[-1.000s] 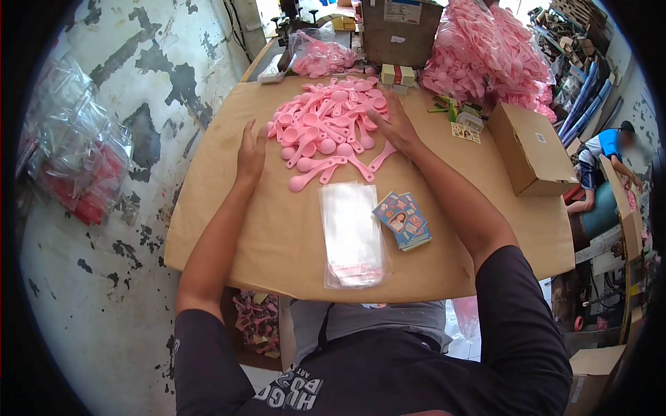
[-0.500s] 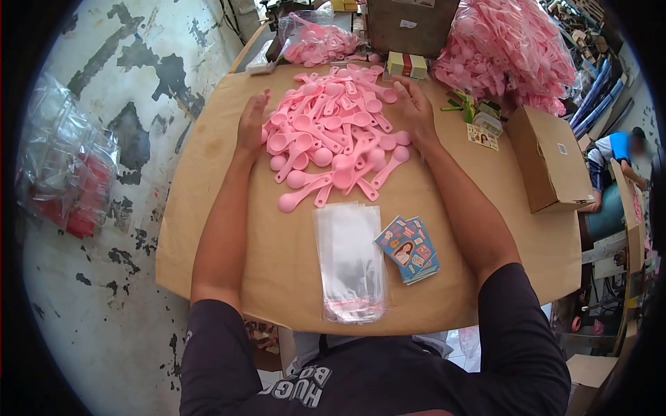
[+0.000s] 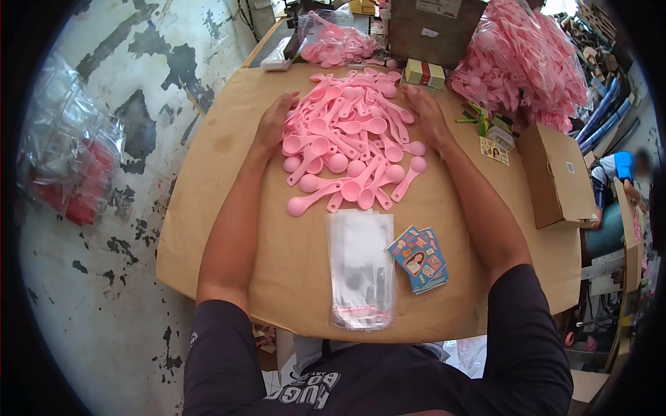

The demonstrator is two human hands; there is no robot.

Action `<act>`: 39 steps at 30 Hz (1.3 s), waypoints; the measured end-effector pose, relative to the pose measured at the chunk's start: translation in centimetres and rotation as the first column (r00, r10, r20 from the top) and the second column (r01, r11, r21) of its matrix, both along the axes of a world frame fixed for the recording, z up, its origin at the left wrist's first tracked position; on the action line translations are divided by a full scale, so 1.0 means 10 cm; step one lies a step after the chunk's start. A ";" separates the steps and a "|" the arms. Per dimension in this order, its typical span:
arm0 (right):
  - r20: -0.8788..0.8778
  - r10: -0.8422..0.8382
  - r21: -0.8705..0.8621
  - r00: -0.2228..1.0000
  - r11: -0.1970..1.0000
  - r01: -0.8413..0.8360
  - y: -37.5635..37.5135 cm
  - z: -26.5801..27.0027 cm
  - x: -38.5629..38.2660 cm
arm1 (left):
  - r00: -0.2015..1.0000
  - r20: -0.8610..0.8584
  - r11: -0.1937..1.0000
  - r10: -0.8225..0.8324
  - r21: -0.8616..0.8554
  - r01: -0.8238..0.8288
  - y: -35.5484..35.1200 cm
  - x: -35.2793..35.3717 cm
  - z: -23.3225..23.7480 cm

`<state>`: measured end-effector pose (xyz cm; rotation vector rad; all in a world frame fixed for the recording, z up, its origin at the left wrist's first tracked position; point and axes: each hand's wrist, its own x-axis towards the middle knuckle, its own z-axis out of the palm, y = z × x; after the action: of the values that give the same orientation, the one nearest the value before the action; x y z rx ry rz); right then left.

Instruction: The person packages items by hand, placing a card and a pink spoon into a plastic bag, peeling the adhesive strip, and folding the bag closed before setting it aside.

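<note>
A heap of pink plastic measuring spoons [image 3: 347,128] lies on the brown-covered table [image 3: 208,229]. My left hand [image 3: 276,121] rests along the heap's left side, fingers stretched forward, its inner edge right at the spoons. On the opposite side my right hand [image 3: 427,116] is open too, fingers extended beside the heap's upper right. Neither hand grips a spoon. Nearer my body lies a stack of clear plastic bags [image 3: 362,267] with the low edge of the heap just above it. A stack of blue printed cards [image 3: 420,260] sits to the right of the bags.
At the back stand a dark metal box [image 3: 433,31], a small yellow box [image 3: 424,73] and a big bag of pink spoons [image 3: 524,66]. An open cardboard box [image 3: 560,177] is at the right edge. Another person [image 3: 617,170] sits beyond it.
Spoons that were blurred in motion at the front of the heap now lie still. Both hands stay at its sides. The whole view has shifted slightly.
</note>
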<state>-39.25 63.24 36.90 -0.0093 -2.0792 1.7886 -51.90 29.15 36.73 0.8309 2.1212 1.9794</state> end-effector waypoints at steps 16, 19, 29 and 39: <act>-0.064 0.179 -0.074 0.982 0.980 -0.184 0.07 0.01 -0.56 | 0.990 -0.126 0.998 0.064 0.016 -0.062 0.01 0.01 -0.02; -0.096 0.091 0.057 0.991 0.995 -0.086 -0.06 0.02 -0.60 | 0.996 -0.024 0.994 -0.086 0.072 0.087 0.03 -0.01 -0.05; 0.020 0.342 0.028 0.940 0.939 -0.342 -0.04 0.00 -0.57 | 0.993 -0.102 0.998 -0.061 0.024 0.064 0.02 0.12 0.10; 0.086 0.279 -0.030 0.957 0.960 -0.277 -0.14 0.10 -0.48 | 0.990 -0.012 0.990 -0.138 -0.005 0.138 -0.01 -0.01 0.00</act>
<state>-44.10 61.89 37.88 0.2126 -2.2189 2.0011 -51.99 29.01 36.72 0.9630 2.0141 1.9048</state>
